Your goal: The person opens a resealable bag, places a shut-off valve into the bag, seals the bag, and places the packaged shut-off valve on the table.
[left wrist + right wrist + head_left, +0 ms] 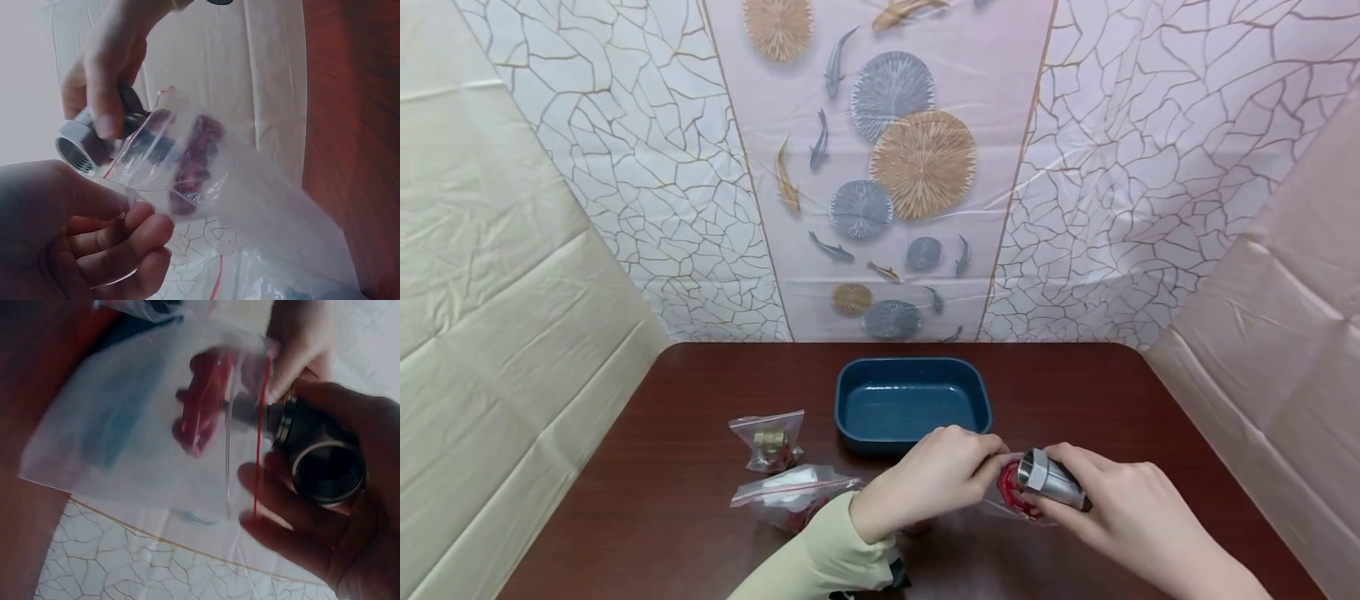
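My right hand [1131, 500] grips the metal body of a gate valve [1058, 483], its threaded opening showing past the fingers. The valve's red handwheel [203, 403] and stem are inside a clear zip bag [69, 440], while the metal body sticks out of the bag's mouth. With thumb and fingertips, my left hand [928, 475] pinches the bag at its red-lined mouth, close beside the valve. Bag and valve are held up over the right part of the table. In the left wrist view the handwheel shows blurred through the plastic.
A blue rectangular tray [913, 364] stands on the dark red table [692, 392] behind the hands. To its left lie a small zip bag [769, 442] with a brass-coloured fitting and a larger zip bag [793, 492] with white and red contents, partly behind the left forearm.
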The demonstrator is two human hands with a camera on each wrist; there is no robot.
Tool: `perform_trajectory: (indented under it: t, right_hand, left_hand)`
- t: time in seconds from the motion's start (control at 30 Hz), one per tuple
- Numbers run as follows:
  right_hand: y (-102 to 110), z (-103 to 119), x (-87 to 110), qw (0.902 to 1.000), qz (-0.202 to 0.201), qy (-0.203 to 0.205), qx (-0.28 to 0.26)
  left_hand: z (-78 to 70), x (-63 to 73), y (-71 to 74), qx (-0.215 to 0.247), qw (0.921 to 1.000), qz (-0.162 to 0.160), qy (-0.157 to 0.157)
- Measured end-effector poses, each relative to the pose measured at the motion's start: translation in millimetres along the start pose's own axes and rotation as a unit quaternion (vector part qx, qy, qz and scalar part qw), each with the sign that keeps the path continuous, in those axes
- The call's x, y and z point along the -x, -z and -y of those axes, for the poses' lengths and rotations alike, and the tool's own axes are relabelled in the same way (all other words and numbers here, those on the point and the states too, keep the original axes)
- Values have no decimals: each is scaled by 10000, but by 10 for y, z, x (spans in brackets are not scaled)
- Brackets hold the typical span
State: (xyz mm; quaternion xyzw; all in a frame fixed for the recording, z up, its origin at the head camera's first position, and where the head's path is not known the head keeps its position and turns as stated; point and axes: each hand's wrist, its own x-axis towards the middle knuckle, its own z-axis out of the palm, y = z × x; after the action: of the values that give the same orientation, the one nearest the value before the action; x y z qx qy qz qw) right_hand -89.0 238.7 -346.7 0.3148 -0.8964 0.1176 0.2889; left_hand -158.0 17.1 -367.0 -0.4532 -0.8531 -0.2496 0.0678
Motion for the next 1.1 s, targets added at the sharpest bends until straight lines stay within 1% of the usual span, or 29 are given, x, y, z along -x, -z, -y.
perform_trajectory:
  t: [0.1,0.2,0.4,0.57,0.67,0.8,0.87,0.97,1.1]
  right_hand:
    - [-75,13,33,9997,-17,9,245]
    - [-150,27,53,9992,-31,83,398]
    - [-322,22,101,9983,-96,236,518]
    - [-470,-24,172,9985,125,265,465]
    - [-560,-45,218,9979,262,241,535]
    - [-668,-52,286,9965,550,7,637]
    - [-714,-48,321,9952,701,-140,667]
    - [-754,-35,371,9927,911,-424,661]
    - [-768,-15,396,9916,958,-678,541]
  left_hand:
    - [-13,-27,5,69,10000,-11,-66]
    - [-23,-53,7,11,9999,-22,-122]
    - [-18,-72,-19,-139,9999,37,-79]
    - [2,-59,-75,-260,9995,129,-157]
    - [11,-54,-139,-518,9981,222,-236]
    - [20,-47,-260,-1169,9918,391,-336]
    - [25,-41,-321,-1320,9895,484,-335]
    - [37,-24,-401,-1321,9892,548,-314]
    - [44,-3,-454,-1226,9909,472,-285]
